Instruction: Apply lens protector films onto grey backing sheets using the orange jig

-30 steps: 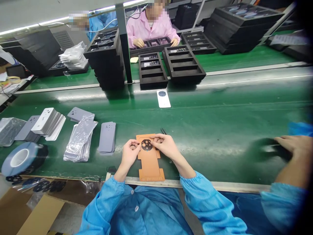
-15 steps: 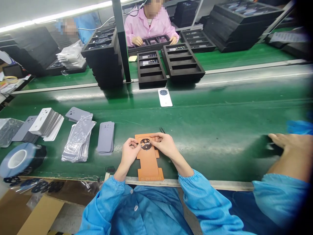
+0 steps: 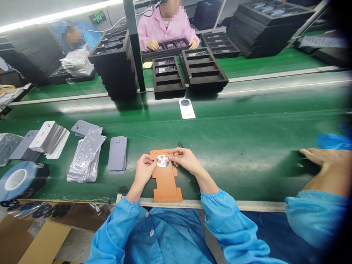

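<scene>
Over the upper end of an orange notched plate [image 3: 166, 183], I see a thin round disc with several holes [image 3: 162, 165], shining silvery. My left hand [image 3: 143, 170] pinches the disc's left edge between closed fingertips. At its right edge, the thumb and fingers of my right hand [image 3: 187, 160] are also closed. Whether the disc touches the plate or sits slightly above it, I cannot tell. Dark tweezers [image 3: 180, 145] lie just behind my right hand, partly hidden. Further back on the green belt lies a white phone-shaped panel [image 3: 188, 112] with a dark round piece on it.
On the left are grey panels [image 3: 117, 156], plastic-wrapped panels [image 3: 84, 165], a white panel stack [image 3: 45, 137] and a blue-edged roll [image 3: 16, 179]. Black trays [image 3: 170, 86] stand behind the belt. A co-worker's hand [image 3: 327, 159] rests at right; a person in pink [image 3: 167, 29] sits opposite.
The disc has turned from dark to bright silver in appearance, as if tilted in the light. Both my hands keep their places at its edges. The whole view has shifted slightly.
</scene>
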